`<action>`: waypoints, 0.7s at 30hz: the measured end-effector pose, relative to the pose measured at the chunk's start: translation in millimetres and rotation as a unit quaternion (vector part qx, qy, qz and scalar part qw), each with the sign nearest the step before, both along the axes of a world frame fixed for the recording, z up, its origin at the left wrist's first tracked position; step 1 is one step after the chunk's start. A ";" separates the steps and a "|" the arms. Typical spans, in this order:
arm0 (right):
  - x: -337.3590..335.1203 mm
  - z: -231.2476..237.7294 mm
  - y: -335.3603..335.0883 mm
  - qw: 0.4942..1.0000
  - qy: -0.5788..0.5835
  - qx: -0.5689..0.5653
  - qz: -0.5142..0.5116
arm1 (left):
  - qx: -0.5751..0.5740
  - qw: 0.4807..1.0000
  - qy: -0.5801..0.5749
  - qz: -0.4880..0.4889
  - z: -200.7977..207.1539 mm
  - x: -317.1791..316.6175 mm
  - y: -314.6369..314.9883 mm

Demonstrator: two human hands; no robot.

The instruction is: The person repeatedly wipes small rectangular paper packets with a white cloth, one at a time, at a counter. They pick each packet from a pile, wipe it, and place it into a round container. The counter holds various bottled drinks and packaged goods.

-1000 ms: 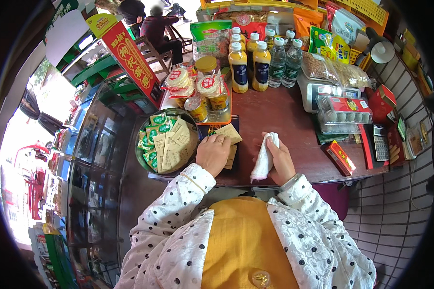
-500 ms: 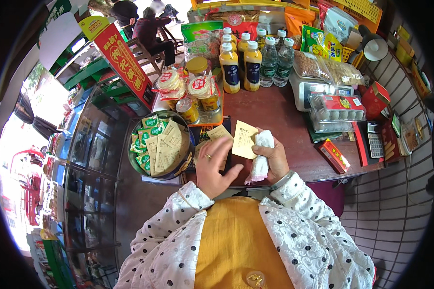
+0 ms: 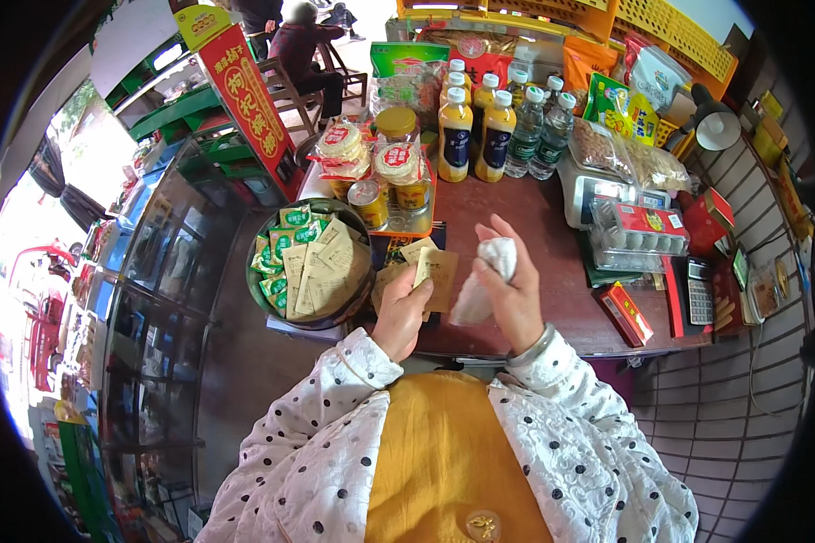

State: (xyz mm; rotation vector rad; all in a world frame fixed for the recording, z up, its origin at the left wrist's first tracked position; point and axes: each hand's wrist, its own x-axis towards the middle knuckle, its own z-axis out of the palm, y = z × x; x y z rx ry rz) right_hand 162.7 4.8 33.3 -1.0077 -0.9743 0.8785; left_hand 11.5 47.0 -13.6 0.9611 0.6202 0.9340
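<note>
My left hand pinches a tan paper sachet between thumb and fingers, above the near edge of the table. Beside it, my right hand keeps a crumpled white cloth under its thumb, fingers raised. The cloth's lower end hangs blurred toward the sachet. More tan sachets lie on the table just beyond my left hand. To the left, a round tin holds several tan sachets along with green-and-white packets.
Behind my hands stands an orange tray with cans and wrapped round cakes. Juice bottles and water bottles line the back. At right are a scale, an egg carton, a red box and a calculator.
The sachet has passed from my right hand to my left, which was open before. My right hand retains the cloth and has turned upward. The whole view has shifted slightly.
</note>
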 end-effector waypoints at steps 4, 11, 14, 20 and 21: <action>-18.4 -13.9 7.1 0.892 -0.429 0.120 -0.078 | -0.040 0.998 0.014 -0.045 18.5 5.8 -17.0; -21.8 -18.3 12.3 0.970 -0.233 0.066 0.006 | -0.026 0.997 -0.048 -0.061 21.6 -0.8 -19.3; -18.4 -17.6 15.9 0.996 -0.072 0.007 0.045 | -0.066 0.992 -0.085 -0.058 24.5 -4.5 -20.1; -19.5 -4.0 9.2 0.998 -0.062 0.012 0.006 | -0.090 0.982 -0.164 -0.015 18.9 -15.3 -1.3; -23.4 -0.9 6.2 0.996 -0.090 0.027 0.005 | -0.115 0.978 -0.176 -0.012 21.9 -16.7 0.2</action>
